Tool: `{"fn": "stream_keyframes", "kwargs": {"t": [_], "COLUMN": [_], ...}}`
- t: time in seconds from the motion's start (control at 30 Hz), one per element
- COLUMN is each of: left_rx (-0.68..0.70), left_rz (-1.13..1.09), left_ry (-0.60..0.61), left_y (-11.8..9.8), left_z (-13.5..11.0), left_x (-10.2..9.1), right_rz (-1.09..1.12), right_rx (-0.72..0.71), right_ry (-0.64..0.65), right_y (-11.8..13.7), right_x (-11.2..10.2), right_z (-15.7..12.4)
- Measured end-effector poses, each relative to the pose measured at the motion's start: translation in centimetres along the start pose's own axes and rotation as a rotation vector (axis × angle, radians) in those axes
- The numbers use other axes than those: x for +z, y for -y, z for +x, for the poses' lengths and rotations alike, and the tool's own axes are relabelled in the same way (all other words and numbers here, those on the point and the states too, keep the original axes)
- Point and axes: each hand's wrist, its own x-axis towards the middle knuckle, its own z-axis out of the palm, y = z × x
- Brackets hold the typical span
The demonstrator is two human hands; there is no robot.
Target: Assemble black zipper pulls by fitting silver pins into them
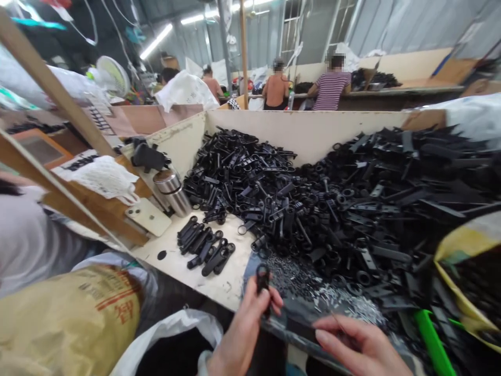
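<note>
Pinches a black clip (262, 278) upright between thumb and fingertips of the left hand (243, 334), low at 6 o'clock in the view. Shows the right hand (362, 349) at 5 o'clock, palm down with its fingers drawn together. Cannot tell whether anything is nipped between them.

Lies just above a dark tray (291, 313) strewn with small metal pins (313, 293), at 12 o'clock from the right hand. Rises beyond that into a great heap of black parts (332, 209), filling the desk (230, 282) from the centre out to 3 o'clock and banked against a cream board wall (313, 137).

Keeps a short row of lined-up clips (205, 246) on the bare pale surface at 10 o'clock from the left hand. Stands a steel flask (172, 193) farther at 10 o'clock, tilted, with a pale phone (148, 216) just beside it. Pokes a green handle (430, 339) out at 4 o'clock, beneath a yellow bag (465, 250). Slumps a tan printed sack (66, 318) at 8 o'clock, next to a white plastic bag (176, 334).

Opens at 12 o'clock onto a workshop: seated people (331, 86) with backs turned at another bench, a fan (113, 75) at 11 o'clock, lit tube lamps (156, 40) overhead, and grey sheeting on the walls.
</note>
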Motion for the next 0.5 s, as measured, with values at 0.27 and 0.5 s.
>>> {"fn": "stream_keyframes", "kwargs": {"t": [0.27,0.5], "left_rx": [0.001,0.069], "left_rz": [-0.202,-0.135], "left_ry": [-0.050,-0.117], "left_y": [1.4,3.4], "left_z": [0.8,0.9], "left_x": [2.1,3.8], "right_rz": [0.621,0.592], "right_rx": [0.108,0.013], "right_ry": [-0.306,-0.311], "right_y": [-1.7,-0.4], "right_x": [6.9,7.4], "right_z": [-0.1,0.1]}}
